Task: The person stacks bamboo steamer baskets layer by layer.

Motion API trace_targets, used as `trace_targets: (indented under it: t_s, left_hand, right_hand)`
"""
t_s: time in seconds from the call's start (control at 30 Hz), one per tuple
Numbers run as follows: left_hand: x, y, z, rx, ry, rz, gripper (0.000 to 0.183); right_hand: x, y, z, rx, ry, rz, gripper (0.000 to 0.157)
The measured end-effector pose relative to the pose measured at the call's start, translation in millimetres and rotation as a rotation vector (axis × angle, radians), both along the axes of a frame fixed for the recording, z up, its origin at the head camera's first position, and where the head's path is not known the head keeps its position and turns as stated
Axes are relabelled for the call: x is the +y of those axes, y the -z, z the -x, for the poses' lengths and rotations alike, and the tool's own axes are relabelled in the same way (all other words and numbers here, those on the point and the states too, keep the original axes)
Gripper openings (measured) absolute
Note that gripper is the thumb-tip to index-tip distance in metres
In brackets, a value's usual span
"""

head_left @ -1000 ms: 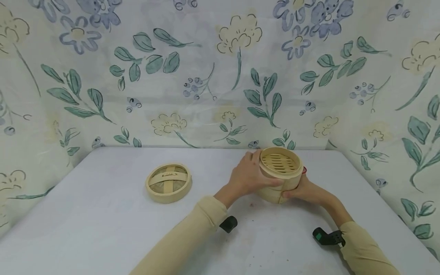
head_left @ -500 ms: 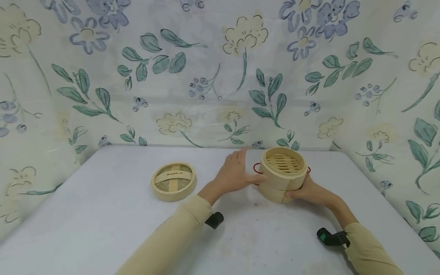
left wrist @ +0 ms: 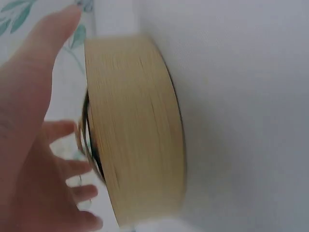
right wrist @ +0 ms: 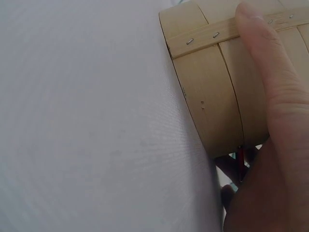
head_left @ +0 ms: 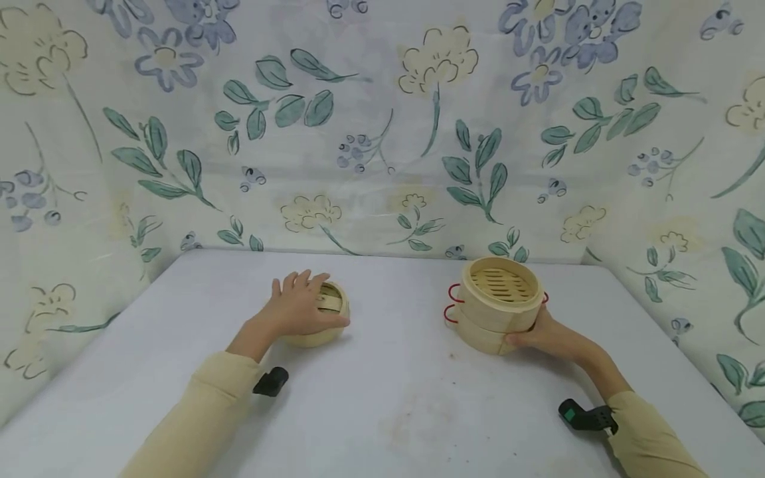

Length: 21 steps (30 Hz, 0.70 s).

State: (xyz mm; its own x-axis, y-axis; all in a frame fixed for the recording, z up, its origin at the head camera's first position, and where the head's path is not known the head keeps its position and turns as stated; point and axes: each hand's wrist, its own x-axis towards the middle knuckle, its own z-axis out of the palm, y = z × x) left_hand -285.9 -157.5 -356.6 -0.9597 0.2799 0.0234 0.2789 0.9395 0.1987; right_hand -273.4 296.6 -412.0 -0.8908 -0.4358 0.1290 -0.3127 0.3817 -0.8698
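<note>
A round bamboo steamer of two stacked tiers [head_left: 493, 320], its slatted top uncovered, stands at the right back of the white table. My right hand [head_left: 552, 335] grips its right side, the thumb [right wrist: 270, 58] lying across the front wall in the right wrist view. To the left is the bamboo steamer lid [head_left: 313, 337], with a strap handle across its top. My left hand [head_left: 293, 313] is over it with fingers spread, covering much of its left side in the head view. In the left wrist view those fingertips [left wrist: 84, 193] are right by the lid's handle.
Red cord loops [head_left: 454, 292] stick out from the steamer's left side. A floral cloth [head_left: 382, 133] hangs behind the table [head_left: 382, 398]. A small black wrist-worn device [head_left: 271, 382] is at the left cuff, another [head_left: 588, 417] at the right.
My left hand has let go of the steamer and moved left to the lid. The right hand keeps its grip on the steamer. The head view has shifted slightly.
</note>
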Motion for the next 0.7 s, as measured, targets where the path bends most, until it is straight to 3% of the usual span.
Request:
trace_targets:
  t_s: [0.2,0.33,0.57,0.7]
  left_hand:
    - [-29,5.6,-5.3,-0.051,0.091,-0.069,0.099]
    - [-34,10.1,-8.0,-0.093,0.097,-0.108,0.104]
    - [-37,17.5,-9.2,0.003,0.088,-0.126,0.101]
    - [-36,15.9,-9.0,0.072,0.067,-0.151,0.097]
  right_hand:
    - [3,-0.1,-1.2,0.02,-0.002,0.014,0.104]
    - [5,1.7,-0.7,0.023,-0.008,0.005,0.105]
    - [4,3.5,-0.3,0.001,-0.006,0.004,0.105]
    - [2,2.4,0.5,-0.006,-0.009,0.017,0.104]
